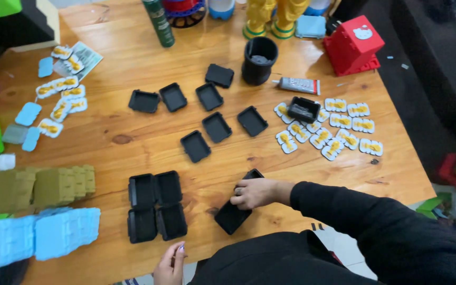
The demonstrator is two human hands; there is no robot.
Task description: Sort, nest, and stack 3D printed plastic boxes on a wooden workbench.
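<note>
Right hand (254, 192) lies knuckles-up on a black rectangular tray (234, 211), fingers curled over its upper part and pressing it to the wooden table (112, 142); the tray sits tilted on a diagonal, near the table's front edge. Left hand (170, 266) hovers at the front edge, loosely half-closed with fingers bent; whether it holds anything cannot be told. Just left of the held tray, four black trays (157, 206) sit in a tight two-by-two block, sides touching. Bare wood separates that block from the held tray, and a wider open band of table runs above both, up to a loose scatter of seven more black trays (207, 113) mid-table. Right of those, white-and-yellow tags (339, 129) lie in rows near the right edge, one small black tray (303, 109) on top of them. A grey glue tube (299, 84) and a black cup (259, 60) stand behind. Olive blocks (38, 187) and light blue blocks (38, 237) crowd the left edge.
</note>
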